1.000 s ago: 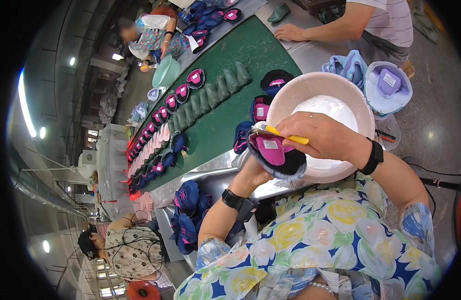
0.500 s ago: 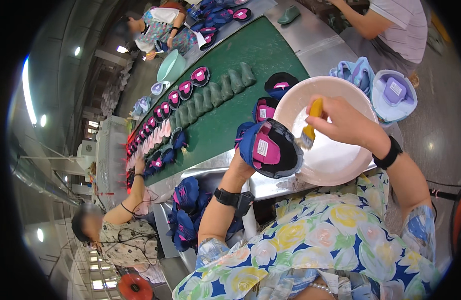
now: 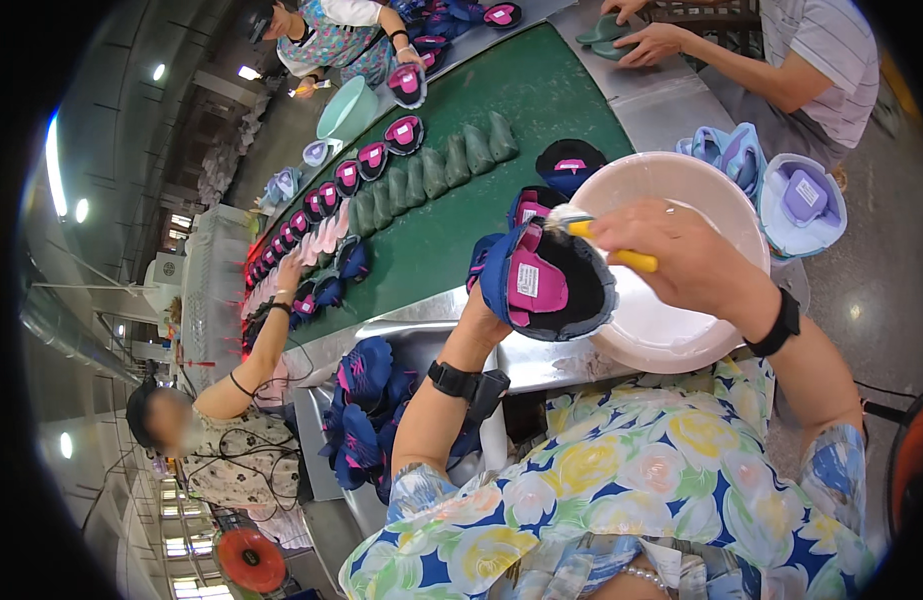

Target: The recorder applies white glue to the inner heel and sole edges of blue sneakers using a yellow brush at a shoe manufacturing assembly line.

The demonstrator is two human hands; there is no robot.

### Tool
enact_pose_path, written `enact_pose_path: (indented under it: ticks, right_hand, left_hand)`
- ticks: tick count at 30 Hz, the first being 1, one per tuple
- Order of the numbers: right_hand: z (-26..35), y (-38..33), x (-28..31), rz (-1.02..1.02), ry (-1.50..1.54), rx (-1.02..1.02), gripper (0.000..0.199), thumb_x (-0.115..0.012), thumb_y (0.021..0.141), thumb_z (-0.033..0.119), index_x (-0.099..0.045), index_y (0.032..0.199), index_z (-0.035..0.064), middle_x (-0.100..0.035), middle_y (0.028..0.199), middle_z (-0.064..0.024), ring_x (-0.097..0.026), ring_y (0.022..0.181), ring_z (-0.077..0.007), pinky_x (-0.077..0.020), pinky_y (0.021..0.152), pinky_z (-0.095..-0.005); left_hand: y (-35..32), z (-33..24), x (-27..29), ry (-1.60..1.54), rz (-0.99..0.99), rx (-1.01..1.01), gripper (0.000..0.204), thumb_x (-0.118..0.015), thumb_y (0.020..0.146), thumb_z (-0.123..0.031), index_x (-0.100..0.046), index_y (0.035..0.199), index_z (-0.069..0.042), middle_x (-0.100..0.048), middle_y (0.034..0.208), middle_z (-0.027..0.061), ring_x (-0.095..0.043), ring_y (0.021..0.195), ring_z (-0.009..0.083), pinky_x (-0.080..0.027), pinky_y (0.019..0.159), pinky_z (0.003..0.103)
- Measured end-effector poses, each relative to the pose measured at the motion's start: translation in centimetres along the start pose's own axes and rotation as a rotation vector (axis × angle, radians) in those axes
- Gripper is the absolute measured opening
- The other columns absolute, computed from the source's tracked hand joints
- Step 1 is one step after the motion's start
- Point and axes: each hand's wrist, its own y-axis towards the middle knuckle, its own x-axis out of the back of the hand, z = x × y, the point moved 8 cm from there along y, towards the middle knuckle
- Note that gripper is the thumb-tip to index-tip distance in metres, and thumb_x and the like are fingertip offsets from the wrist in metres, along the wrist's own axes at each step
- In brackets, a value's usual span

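My left hand [image 3: 487, 318] is closed around a navy blue shoe upper [image 3: 579, 285], whose black underside edge and pink inner piece with a white label face up. Most of its fingers are hidden beneath the upper. My right hand [image 3: 671, 250] grips a brush [image 3: 633, 260] by its yellow handle. White-coated bristles sit at the far edge of the upper, touching or just above it. Under my right hand stands a pale pink basin [image 3: 671, 361] with white liquid in it.
More uppers [image 3: 569, 163] lie on the green belt [image 3: 551, 100] beside a row of dark green shoe lasts [image 3: 431, 172]. Navy uppers [image 3: 361, 435] are heaped left of my forearm. Lilac and light-blue uppers [image 3: 803, 200] sit beyond the basin. Co-workers work around the belt.
My right hand has swung the brush leftward, from the basin side of the upper to its far edge. One co-worker now holds an upper over the belt; another holds green lasts.
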Motion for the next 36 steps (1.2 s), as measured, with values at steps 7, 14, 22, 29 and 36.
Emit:
enact_pose_path:
  ticks: [7, 14, 22, 29, 36]
  right_hand:
    - [-2.7, -0.9, -0.8, 0.093, 0.029, -0.38, 0.017, -0.069, 0.085, 0.002, -0.065, 0.101, 0.0014, -0.068, 0.097, -0.0149, -0.065, 0.095, -0.0342, -0.0509, 0.084, -0.0384]
    - [-3.1, -5.5, 0.3, -0.082, 0.282, -0.79, 0.017, -0.054, 0.096, 0.0, -0.057, 0.112, -0.0018, -0.064, 0.11, -0.0122, -0.061, 0.103, -0.0189, -0.0461, 0.092, -0.03]
    - [-5.6, -5.6, -2.5, -0.036, 0.269, -0.994, 0.015, -0.056, 0.096, 0.003, -0.056, 0.111, -0.0002, -0.063, 0.107, -0.0106, -0.059, 0.097, -0.0162, -0.0464, 0.088, -0.0282]
    - [-6.3, -7.1, -2.4, -0.002, 0.212, -1.064, 0.019, -0.056, 0.096, 0.002, -0.055, 0.115, -0.0006, -0.064, 0.104, -0.0102, -0.06, 0.095, -0.0157, -0.0478, 0.086, -0.0288]
    - [-12.3, -8.3, -2.5, 0.031, 0.082, -1.029, 0.018, -0.064, 0.096, 0.011, -0.059, 0.107, -0.0015, -0.066, 0.093, -0.0076, -0.063, 0.079, -0.0127, -0.0517, 0.072, -0.0265]
  left_hand:
    - [-0.8, -3.6, 8.5, -0.053, -0.323, -0.351, 0.038, -0.05, 0.101, -0.015, -0.048, 0.138, -0.007, -0.061, 0.13, 0.0113, -0.063, 0.116, 0.0243, -0.055, 0.096, 0.039]
    - [-4.1, -7.5, 30.7, -0.081, -0.732, -0.443, 0.036, -0.045, 0.095, 0.005, -0.05, 0.127, -0.009, -0.062, 0.11, 0.0096, -0.065, 0.087, 0.0229, -0.061, 0.068, 0.04]
    - [-0.4, -9.8, 45.9, -0.195, -0.721, -0.69, 0.051, -0.049, 0.093, 0.005, -0.034, 0.139, -0.011, -0.057, 0.123, 0.0149, -0.063, 0.104, 0.0315, -0.057, 0.089, 0.043]
    - [-8.6, -6.0, 54.7, 0.649, -1.971, -0.062, 0.033, -0.061, 0.078, -0.005, -0.068, 0.11, 0.002, -0.07, 0.112, 0.0214, -0.067, 0.096, 0.0372, -0.053, 0.087, 0.035]
    - [-1.2, -10.6, 22.4, 1.647, -0.243, -0.534, 0.059, -0.054, 0.072, 0.002, -0.061, 0.129, -0.01, -0.055, 0.133, 0.0162, -0.051, 0.125, 0.0331, -0.041, 0.106, 0.04]
